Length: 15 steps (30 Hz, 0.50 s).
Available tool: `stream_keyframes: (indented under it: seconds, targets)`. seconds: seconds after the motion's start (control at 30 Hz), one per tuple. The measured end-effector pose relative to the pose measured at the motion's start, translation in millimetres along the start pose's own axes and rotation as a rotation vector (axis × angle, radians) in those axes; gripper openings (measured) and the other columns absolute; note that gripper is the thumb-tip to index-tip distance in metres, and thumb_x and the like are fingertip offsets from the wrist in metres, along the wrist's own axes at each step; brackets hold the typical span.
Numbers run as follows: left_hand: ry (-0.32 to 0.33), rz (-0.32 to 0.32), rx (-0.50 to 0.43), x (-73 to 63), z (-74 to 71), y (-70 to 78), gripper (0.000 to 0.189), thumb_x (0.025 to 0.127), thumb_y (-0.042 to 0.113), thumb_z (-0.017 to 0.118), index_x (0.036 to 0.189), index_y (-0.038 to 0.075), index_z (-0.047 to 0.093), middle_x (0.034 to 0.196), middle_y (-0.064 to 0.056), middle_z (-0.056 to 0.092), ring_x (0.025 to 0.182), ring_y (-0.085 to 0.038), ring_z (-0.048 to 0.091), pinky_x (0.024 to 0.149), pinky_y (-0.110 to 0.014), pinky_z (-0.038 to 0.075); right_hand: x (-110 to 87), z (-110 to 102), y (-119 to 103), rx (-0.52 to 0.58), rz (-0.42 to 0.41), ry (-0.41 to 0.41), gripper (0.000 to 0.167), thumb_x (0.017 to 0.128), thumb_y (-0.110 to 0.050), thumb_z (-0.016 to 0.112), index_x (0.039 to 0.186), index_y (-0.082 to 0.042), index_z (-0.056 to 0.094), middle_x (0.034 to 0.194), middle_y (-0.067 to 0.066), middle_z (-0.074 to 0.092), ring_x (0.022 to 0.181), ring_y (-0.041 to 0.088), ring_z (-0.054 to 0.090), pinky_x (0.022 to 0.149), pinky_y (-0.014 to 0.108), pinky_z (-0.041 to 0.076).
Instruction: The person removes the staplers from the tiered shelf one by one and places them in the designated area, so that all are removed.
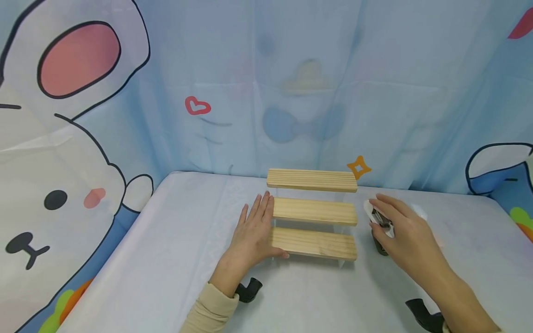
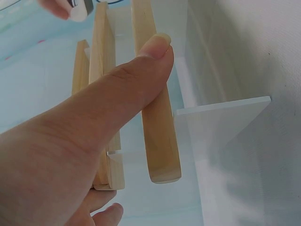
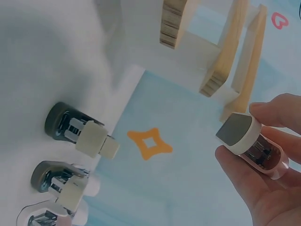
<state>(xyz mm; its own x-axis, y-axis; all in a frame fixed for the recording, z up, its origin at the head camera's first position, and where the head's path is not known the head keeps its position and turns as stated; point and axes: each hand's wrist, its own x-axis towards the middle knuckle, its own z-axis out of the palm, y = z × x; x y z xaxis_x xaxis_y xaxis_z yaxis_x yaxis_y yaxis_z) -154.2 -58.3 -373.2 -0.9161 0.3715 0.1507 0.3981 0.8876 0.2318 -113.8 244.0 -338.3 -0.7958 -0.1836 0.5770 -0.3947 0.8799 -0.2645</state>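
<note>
A three-tier stand with pale wooden shelf boards (image 1: pixel 314 211) and clear side panels (image 2: pixel 225 115) rises on the white table. My left hand (image 1: pixel 254 233) lies along its left end, fingers straight, thumb over the front edge of the lowest board (image 2: pixel 162 136). To the right of the stand, my right hand (image 1: pixel 401 226) pinches a small rounded white gadget (image 3: pixel 240 134) between thumb and fingers. It has a grey face, a pinkish side and a metal mechanism inside; its exact kind I cannot tell. Just below that hand stands a dark gadget (image 1: pixel 381 249).
In the right wrist view similar gadgets stand in a row: a dark one (image 3: pixel 77 129), another dark one (image 3: pixel 59 183) and a white one (image 3: pixel 40 216). A printed blue curtain (image 1: pixel 233 129) hangs behind the white table (image 1: pixel 166 259). Black camera mounts (image 1: pixel 249 290) sit at the wrists.
</note>
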Motion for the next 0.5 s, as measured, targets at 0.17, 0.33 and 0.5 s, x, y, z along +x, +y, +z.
stream_keyframes:
  seconds: [0.17, 0.33, 0.5]
  targets:
    - [-0.001, 0.0, -0.002, -0.2, -0.1, 0.0, 0.138, 0.06, 0.059, 0.088, 0.159, 0.004, 0.009, 0.168, -0.01, 0.008, 0.156, -0.028, 0.009, 0.125, -0.052, 0.013, -7.2, -1.8, 3.0, -0.024, 0.044, -0.042, 0.056, 0.076, 0.003, 0.077, 0.13, 0.002, 0.06, 0.134, 0.026, 0.056, 0.109, 0.047, 0.059, 0.077, 0.061, 0.052]
    - [-0.001, -0.002, -0.002, -0.4, -0.6, 0.4, 0.138, 0.06, 0.059, 0.088, 0.159, 0.004, 0.009, 0.168, -0.01, 0.008, 0.156, -0.028, 0.009, 0.126, -0.052, 0.012, -14.7, -2.1, 5.4, -0.036, 0.064, -0.062, 0.058, 0.074, 0.003, 0.079, 0.129, 0.002, 0.06, 0.133, 0.027, 0.056, 0.111, 0.051, 0.057, 0.08, 0.065, 0.05]
    - [0.0, -0.004, -0.001, 0.0, -0.2, 0.6, 0.138, 0.06, 0.059, 0.088, 0.159, 0.004, 0.009, 0.168, -0.01, 0.009, 0.156, -0.028, 0.01, 0.125, -0.052, 0.013, -21.6, -1.2, 7.8, -0.044, 0.047, -0.053, 0.058, 0.073, 0.002, 0.08, 0.128, 0.002, 0.061, 0.131, 0.027, 0.058, 0.109, 0.05, 0.059, 0.077, 0.065, 0.051]
